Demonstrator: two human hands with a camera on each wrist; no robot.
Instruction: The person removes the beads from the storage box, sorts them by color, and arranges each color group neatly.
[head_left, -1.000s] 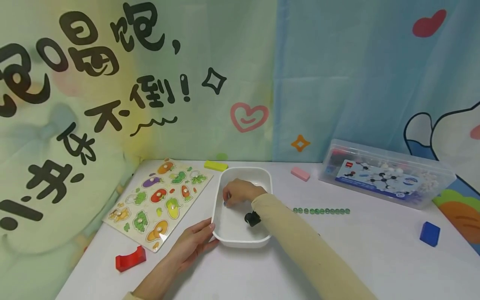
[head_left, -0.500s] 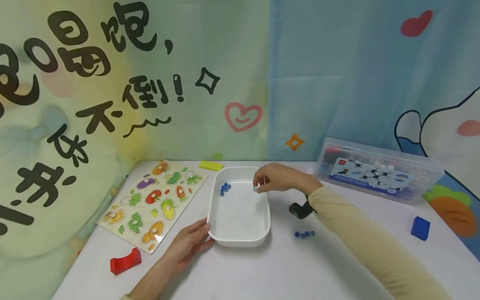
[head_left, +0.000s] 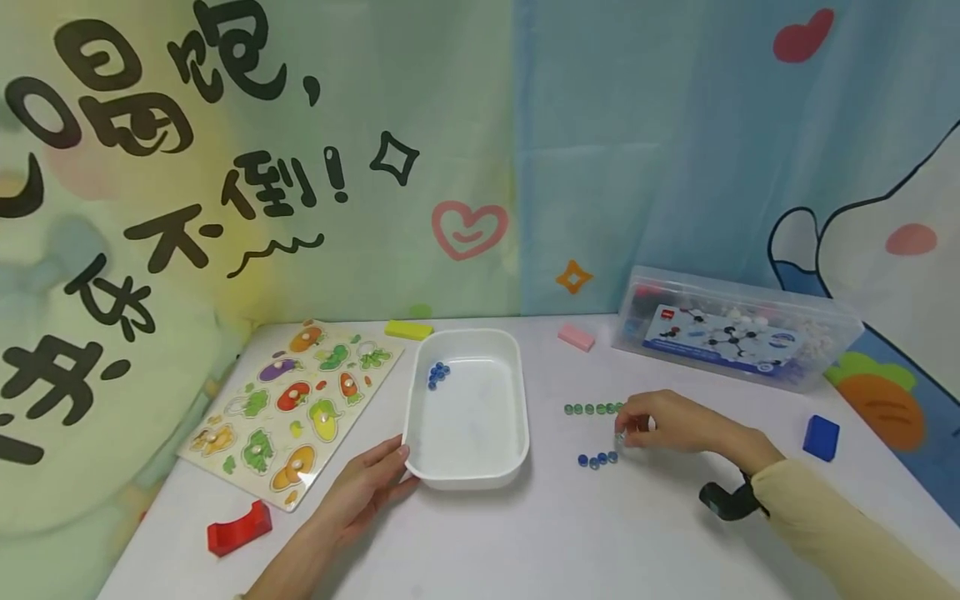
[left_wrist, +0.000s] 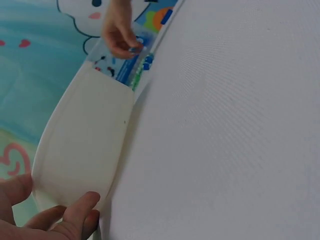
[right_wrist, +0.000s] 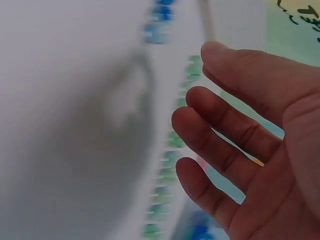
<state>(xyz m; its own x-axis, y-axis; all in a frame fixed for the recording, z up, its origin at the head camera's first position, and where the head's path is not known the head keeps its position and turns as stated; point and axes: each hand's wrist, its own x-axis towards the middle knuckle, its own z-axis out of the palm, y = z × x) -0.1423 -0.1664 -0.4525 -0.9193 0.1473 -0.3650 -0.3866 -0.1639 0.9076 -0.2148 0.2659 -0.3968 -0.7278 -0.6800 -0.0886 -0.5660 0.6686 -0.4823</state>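
Observation:
A white plastic tray (head_left: 467, 467) stands upright on the table, with several small blue beads (head_left: 437, 375) in its far left corner. My left hand (head_left: 367, 492) grips its near left corner; in the left wrist view the fingers and thumb (left_wrist: 82, 207) lie around the tray's end. Right of the tray, my right hand (head_left: 663, 421) pinches a small translucent bead (head_left: 619, 440), which looks bluish in the left wrist view. Just below those fingertips is a short row of blue beads (head_left: 594, 463). A row of green beads (head_left: 588, 409) runs behind, partly hidden by the hand.
A vegetable puzzle board (head_left: 300, 408) lies left, with a red arched block (head_left: 238, 529) in front. Yellow (head_left: 408, 330) and pink (head_left: 576, 337) blocks lie at the back. A clear box (head_left: 738, 333) and a blue block (head_left: 821, 437) stand right.
My right hand has moved from inside the tray, across its right rim, to the blue row on the table. The left hand stays on the tray. The head view has turned slightly right.

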